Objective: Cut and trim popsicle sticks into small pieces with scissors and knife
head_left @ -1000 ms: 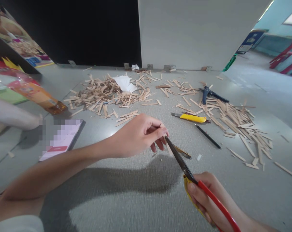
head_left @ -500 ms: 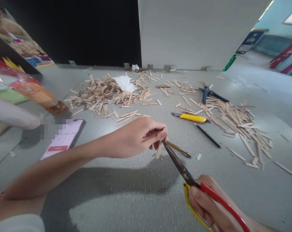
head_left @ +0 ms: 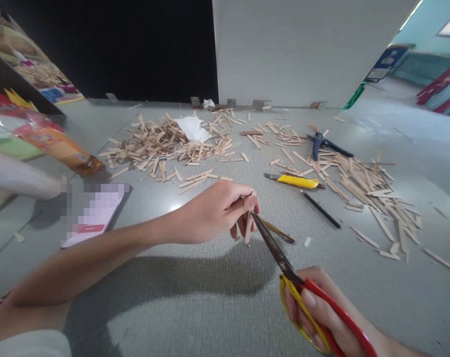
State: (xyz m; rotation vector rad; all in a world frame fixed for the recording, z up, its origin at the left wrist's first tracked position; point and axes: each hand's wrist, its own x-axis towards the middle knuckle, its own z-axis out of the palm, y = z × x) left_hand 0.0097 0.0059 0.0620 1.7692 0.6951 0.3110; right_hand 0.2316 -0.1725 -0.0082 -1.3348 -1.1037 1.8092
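Observation:
Between the thumb and fingers of my left hand (head_left: 221, 210) is a short flat wooden stick (head_left: 248, 230), its lower end pointing down. My right hand (head_left: 321, 307) grips a pair of scissors (head_left: 280, 258) by its red and yellow handles. The dark blades reach up and left, their tips at the stick just below my left fingertips. Whether the blades touch the wood I cannot tell. Behind the blades lies a yellowish cutter knife (head_left: 280, 233), partly hidden by them.
Heaps of wooden sticks lie left (head_left: 154, 144) and right (head_left: 373, 188). Nearby are a yellow utility knife (head_left: 297, 181), a black pencil (head_left: 321, 210) and a dark blue tool (head_left: 317, 144). A phone (head_left: 98, 213), tilted bottle (head_left: 61, 141) and another person's limb (head_left: 20, 173) are at left.
The scissors have shifted slightly left, and their handles sit differently in my right hand. More of the stick shows below my left fingers, and it hangs more upright.

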